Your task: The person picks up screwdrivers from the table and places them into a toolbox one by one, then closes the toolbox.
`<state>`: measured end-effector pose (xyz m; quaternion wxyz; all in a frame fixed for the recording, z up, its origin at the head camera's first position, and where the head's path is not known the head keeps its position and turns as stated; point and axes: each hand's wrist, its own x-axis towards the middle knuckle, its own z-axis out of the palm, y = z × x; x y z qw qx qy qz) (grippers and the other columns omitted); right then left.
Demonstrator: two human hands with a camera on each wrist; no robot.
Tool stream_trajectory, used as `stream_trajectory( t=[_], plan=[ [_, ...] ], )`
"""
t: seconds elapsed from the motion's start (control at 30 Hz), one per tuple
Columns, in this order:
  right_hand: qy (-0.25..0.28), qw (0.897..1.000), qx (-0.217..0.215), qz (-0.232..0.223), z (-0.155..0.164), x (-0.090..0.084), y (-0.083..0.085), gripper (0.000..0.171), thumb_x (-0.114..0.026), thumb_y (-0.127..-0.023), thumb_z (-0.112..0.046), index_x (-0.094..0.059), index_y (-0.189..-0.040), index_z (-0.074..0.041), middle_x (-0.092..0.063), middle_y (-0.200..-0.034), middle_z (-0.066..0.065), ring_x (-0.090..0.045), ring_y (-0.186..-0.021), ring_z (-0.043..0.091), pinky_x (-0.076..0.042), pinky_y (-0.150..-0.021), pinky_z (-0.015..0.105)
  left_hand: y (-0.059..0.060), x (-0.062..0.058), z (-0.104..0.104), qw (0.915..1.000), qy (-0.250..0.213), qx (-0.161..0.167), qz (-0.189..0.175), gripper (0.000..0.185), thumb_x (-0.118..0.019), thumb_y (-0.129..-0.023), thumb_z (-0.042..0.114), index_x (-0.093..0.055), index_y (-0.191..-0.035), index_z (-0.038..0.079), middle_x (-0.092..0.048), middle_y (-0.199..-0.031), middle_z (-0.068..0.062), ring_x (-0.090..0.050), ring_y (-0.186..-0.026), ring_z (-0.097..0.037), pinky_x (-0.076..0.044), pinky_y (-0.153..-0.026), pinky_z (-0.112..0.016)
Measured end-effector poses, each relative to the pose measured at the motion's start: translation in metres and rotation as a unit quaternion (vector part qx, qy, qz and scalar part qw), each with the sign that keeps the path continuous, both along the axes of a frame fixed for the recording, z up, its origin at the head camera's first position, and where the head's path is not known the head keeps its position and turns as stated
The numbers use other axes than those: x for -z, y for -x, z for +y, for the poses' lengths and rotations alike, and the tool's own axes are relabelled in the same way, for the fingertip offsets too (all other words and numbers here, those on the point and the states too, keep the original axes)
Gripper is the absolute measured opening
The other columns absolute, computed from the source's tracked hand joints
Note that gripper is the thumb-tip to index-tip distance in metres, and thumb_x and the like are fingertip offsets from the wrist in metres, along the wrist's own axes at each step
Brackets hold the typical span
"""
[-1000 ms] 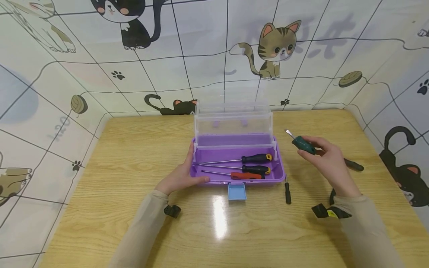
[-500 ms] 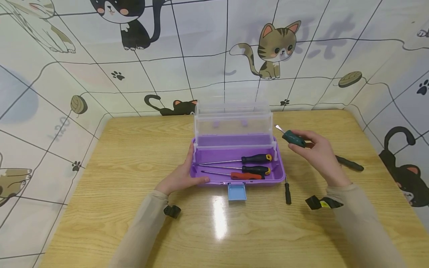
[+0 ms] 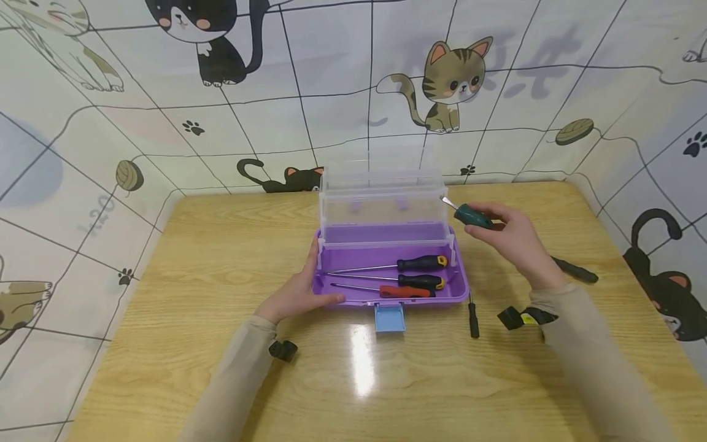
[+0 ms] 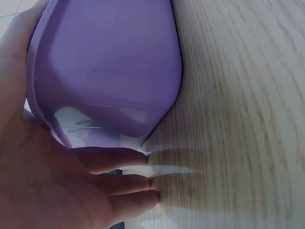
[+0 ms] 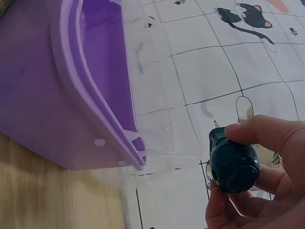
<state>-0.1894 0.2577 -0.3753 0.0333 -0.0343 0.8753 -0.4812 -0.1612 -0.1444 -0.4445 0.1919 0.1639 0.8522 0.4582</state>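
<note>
A purple toolbox (image 3: 359, 253) with its clear lid (image 3: 383, 209) raised stands in the middle of the table. My left hand (image 3: 298, 294) holds its left front corner, thumb at the front rim and fingers along the side wall (image 4: 109, 57). Above the table, at the box's right back corner, my right hand (image 3: 513, 242) pinches a stubby screwdriver with a green handle (image 3: 472, 216); its flat tip points left and overlaps the lid's edge. Inside the box lie two black-handled screwdrivers (image 3: 422, 263) and a red-handled one (image 3: 405, 291).
A small black screwdriver (image 3: 474, 320) lies on the table by the box's right front corner. Another dark handle (image 3: 575, 270) shows behind the right wrist, partly hidden. The blue latch (image 3: 390, 318) hangs at the front. A cat-print sheet (image 3: 342, 110) surrounds the wooden table (image 3: 221, 245).
My right hand has moved left and toward the back with the green screwdriver, bringing it to the lid's edge. The left hand stays on the box corner.
</note>
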Motion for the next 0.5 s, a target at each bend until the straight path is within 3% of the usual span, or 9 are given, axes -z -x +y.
stream_trajectory(
  t=[0.17,0.37,0.5],
  plan=[
    [-0.033,0.999,-0.024,0.011,-0.003,-0.007,0.012,0.051,-0.069,-0.091,-0.026,-0.055,-0.135,-0.004,-0.054,-0.127,0.019,-0.055,-0.098,0.027,-0.048,-0.071,0.018,0.000,0.000,0.000,1.0000,-0.005,0.001,0.000,0.128,-0.082,-0.077,0.038,0.023,-0.150,0.034,-0.013,-0.158,-0.017,-0.036,-0.132,-0.041,-0.027,-0.109,-0.052],
    [-0.065,0.995,-0.060,0.048,-0.007,-0.014,0.026,0.043,-0.070,-0.090,-0.019,-0.060,-0.130,-0.005,-0.057,-0.124,0.015,-0.053,-0.103,0.028,-0.044,-0.084,0.031,0.000,0.002,0.000,1.0000,-0.007,0.002,0.000,0.128,-0.082,-0.077,0.037,0.023,-0.150,0.035,-0.013,-0.158,-0.016,-0.036,-0.133,-0.040,-0.027,-0.109,-0.051],
    [-0.065,0.993,-0.086,0.052,-0.008,-0.017,0.036,0.044,-0.071,-0.090,-0.018,-0.060,-0.131,-0.007,-0.057,-0.125,0.014,-0.051,-0.103,0.027,-0.043,-0.084,0.034,0.001,0.002,0.000,0.9999,-0.011,0.004,-0.002,0.128,-0.082,-0.077,0.037,0.023,-0.149,0.036,-0.012,-0.158,-0.015,-0.034,-0.134,-0.040,-0.026,-0.110,-0.051]
  ],
)
